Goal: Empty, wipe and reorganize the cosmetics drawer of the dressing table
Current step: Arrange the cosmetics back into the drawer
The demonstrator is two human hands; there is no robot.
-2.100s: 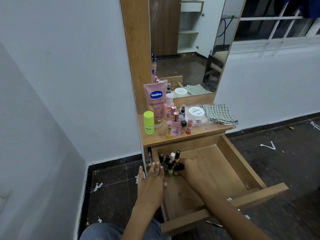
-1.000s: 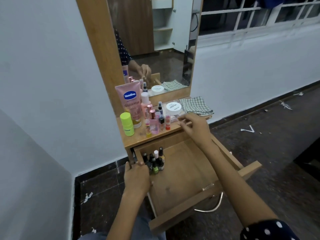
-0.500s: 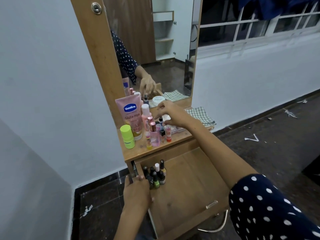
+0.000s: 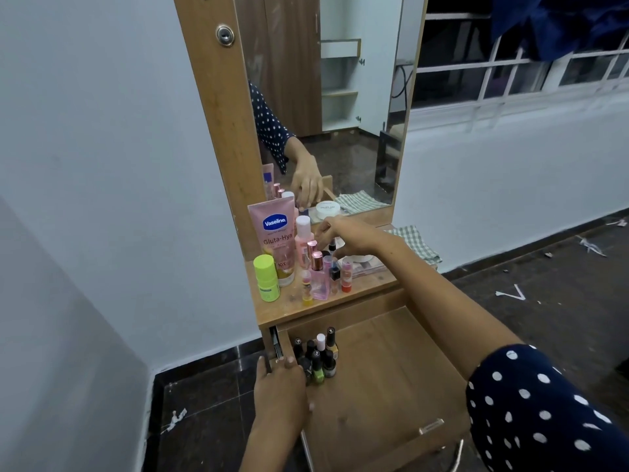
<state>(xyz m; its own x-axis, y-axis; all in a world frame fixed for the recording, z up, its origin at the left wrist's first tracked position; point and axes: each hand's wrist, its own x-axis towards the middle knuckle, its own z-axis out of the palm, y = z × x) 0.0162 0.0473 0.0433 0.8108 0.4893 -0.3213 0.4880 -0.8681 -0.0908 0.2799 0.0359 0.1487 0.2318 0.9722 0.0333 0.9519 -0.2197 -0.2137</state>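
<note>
Right hand, fingers curled, reaches among bottles at tabletop rear; grasp unclear. Left hand grips drawer left wall.

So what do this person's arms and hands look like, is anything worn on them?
Both hands are bare: no gloves, rings or watch are visible on the left hand or the right hand. The right arm wears a dark navy sleeve with white polka dots on the upper arm. The left forearm is uncovered in this view.
</note>
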